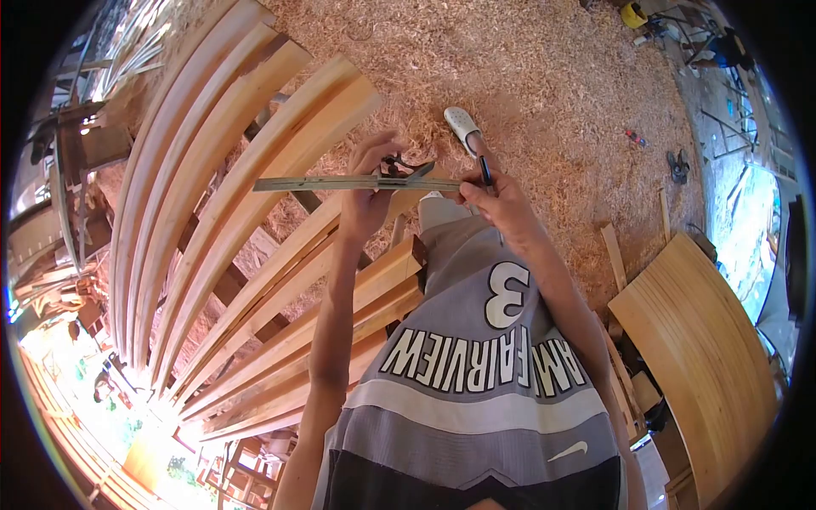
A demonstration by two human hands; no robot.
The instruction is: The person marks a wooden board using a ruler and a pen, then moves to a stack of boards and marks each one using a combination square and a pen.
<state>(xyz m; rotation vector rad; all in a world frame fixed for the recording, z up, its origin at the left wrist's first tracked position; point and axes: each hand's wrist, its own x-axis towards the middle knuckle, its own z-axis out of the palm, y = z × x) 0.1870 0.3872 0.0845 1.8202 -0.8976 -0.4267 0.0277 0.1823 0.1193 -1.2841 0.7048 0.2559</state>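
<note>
A metal combination square lies crosswise in front of my body, its long ruler blade running left to right. My left hand is closed around it near its dark head, with some fingers raised behind. At the blade's right end, my right hand pinches with thumb and finger at the tip. A dark pen or marker sticks up from between the fingers of that same hand. Beneath the square, the ends of long wooden beams reach toward my body.
Several long curved planks fan out on supports at my left. Wood shavings cover the ground ahead, around a white clog. A wide wooden panel stands at my right. Tools lie on the ground further right.
</note>
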